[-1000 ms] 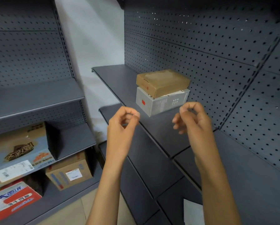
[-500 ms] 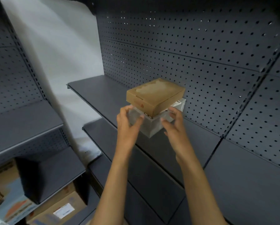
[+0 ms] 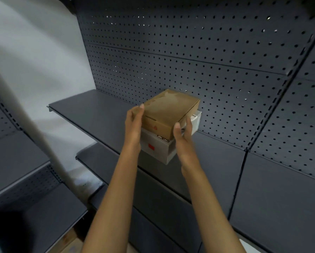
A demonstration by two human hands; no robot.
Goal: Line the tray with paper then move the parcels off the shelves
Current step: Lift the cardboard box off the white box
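Brown cardboard is sitting between our palms: we are clasping the brown parcel (image 3: 168, 114) with the left hand (image 3: 134, 123) flat on its left side and the right hand (image 3: 182, 132) on its near right corner, fingers partly spread. Under it, the white parcel (image 3: 160, 148) is resting on the dark grey shelf (image 3: 98, 110). Behind the brown parcel, a perforated back panel (image 3: 189, 57) is rising; left of it, a pale wall (image 3: 34, 61) is showing.
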